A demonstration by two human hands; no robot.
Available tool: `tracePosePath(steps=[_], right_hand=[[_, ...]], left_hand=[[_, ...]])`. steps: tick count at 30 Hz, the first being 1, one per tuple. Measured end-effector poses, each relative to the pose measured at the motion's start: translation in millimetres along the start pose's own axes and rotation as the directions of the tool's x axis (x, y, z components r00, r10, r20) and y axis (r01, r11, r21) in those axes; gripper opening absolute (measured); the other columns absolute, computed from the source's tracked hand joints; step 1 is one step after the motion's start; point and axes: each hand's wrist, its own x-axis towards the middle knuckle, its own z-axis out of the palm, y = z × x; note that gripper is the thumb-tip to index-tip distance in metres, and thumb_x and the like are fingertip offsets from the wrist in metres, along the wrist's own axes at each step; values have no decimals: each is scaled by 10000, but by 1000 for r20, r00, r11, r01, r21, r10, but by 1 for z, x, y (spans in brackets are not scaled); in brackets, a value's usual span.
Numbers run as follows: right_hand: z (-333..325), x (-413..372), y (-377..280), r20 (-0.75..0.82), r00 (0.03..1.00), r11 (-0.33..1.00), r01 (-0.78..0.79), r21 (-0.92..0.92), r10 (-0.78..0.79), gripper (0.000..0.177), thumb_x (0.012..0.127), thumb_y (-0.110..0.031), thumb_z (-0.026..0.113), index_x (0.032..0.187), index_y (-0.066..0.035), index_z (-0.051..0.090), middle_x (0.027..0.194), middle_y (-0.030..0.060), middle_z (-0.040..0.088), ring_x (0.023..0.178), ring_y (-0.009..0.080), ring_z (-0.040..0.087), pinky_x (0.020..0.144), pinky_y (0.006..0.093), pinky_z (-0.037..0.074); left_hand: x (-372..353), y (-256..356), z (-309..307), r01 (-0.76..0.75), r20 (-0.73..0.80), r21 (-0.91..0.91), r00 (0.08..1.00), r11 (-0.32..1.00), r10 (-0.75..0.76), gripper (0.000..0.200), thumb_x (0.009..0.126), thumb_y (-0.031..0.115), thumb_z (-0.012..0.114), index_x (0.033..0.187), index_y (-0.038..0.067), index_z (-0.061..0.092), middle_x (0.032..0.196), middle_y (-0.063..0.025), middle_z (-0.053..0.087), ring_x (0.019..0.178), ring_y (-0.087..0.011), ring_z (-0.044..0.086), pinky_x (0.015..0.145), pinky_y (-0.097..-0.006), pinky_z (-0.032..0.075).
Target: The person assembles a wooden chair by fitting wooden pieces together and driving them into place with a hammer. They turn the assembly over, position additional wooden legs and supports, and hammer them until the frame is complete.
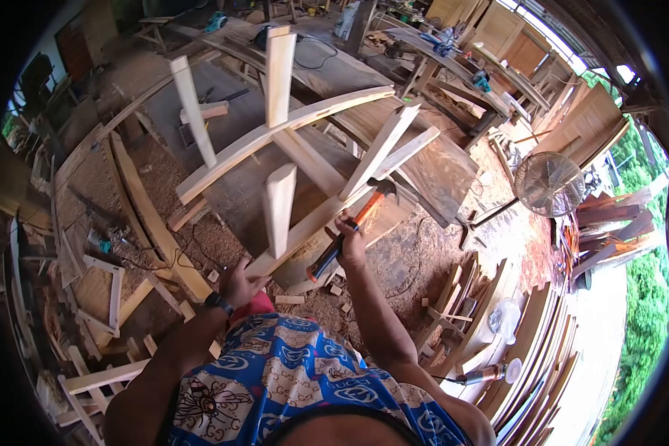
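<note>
A pale wooden frame (310,227) with a curved far rail (305,117) and several upright legs lies across a work table (234,201) in front of me. My right hand (351,241) is wrapped round the handle of an orange and black hammer (366,213), whose head is up beside the near rail. At the near rail's left end is my left hand (239,286), its fingers apart and touching the wood. One upright leg (279,212) stands between my two hands.
A round fan (548,183) stands at the right. Stacked boards (524,357) and a power tool (490,372) lie at the lower right. Long curved planks (152,223) lie at the left, with small offcuts (290,299) on the sawdust-covered ground. More benches are behind.
</note>
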Motion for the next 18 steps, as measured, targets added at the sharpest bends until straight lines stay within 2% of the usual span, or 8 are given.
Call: tracePosePath(steps=[3, 5, 7, 9, 11, 14, 17, 18], right_hand=[[0, -16, 7, -26, 1000, 1000, 13, 14, -13, 122, 866, 31, 620, 948, -40, 563, 1162, 70, 562, 957, 207, 589, 908, 431, 502], [-1, -20, 15, 39, 998, 997, -54, 55, 52, 152, 865, 33, 618, 1001, -17, 571, 1448, 117, 456, 1297, 254, 482, 1042, 488, 456], [2, -25, 17, 51, 998, 995, -42, 89, 38, 171, 848, 48, 629, 994, -10, 560, 1437, 124, 455, 1261, 254, 524, 1033, 453, 472], [9, -26, 16, 15, 999, 997, 39, 73, -40, 152, 817, 61, 622, 945, 8, 560, 836, 61, 581, 786, 148, 552, 853, 263, 459], [8, -33, 16, 1, 999, 998, 41, 47, -41, 142, 822, 57, 611, 944, 8, 559, 845, 55, 576, 769, 134, 537, 861, 244, 447], [5, -31, 15, 74, 997, 993, 13, 115, -22, 167, 814, 72, 602, 960, 6, 557, 878, 63, 595, 826, 146, 571, 863, 256, 460], [14, -30, 12, 25, 999, 987, 15, 160, -19, 203, 804, 93, 590, 986, 8, 553, 1137, 145, 617, 913, 156, 599, 852, 266, 472], [14, -27, 13, 60, 997, 989, 43, 145, -53, 213, 804, 100, 579, 996, 14, 547, 1284, 184, 539, 949, 162, 605, 849, 271, 477]], left_hand=[[-16, -6, -9, 27, 19, 28, 999, 999, -28, 552, 740, 439, 821, 1016, 41, 558, 870, -239, 671, 819, -460, 655, 664, -516, 520], [-18, -4, -16, 57, 60, 109, 996, 992, -64, 555, 741, 443, 816, 1024, 43, 555, 877, -240, 669, 841, -464, 653, 677, -524, 516], [-19, -3, -18, 63, 36, 107, 997, 992, -67, 541, 741, 399, 825, 1040, 34, 559, 869, -246, 679, 840, -462, 668, 709, -492, 536], [-16, 1, -20, 139, 103, 101, 983, 985, -149, 566, 741, 428, 810, 1056, 36, 552, 921, -257, 670, 890, -472, 648, 745, -519, 518], [-23, 1, -23, 219, 161, 92, 959, 971, -231, 591, 740, 457, 795, 1072, 37, 545, 974, -268, 660, 939, -482, 629, 780, -547, 500], [-22, 1, -17, 186, 140, 139, 969, 973, -205, 579, 749, 437, 786, 1087, 30, 550, 1023, -283, 656, 962, -485, 628, 794, -538, 505], [-19, 8, -16, 138, 89, 89, 985, 986, -146, 570, 762, 420, 776, 1103, 22, 551, 1025, -291, 659, 972, -484, 631, 804, -535, 507], [-21, 8, -16, 110, 68, 56, 991, 992, -114, 559, 766, 414, 773, 1095, 18, 554, 1015, -292, 661, 967, -482, 635, 801, -532, 509]])
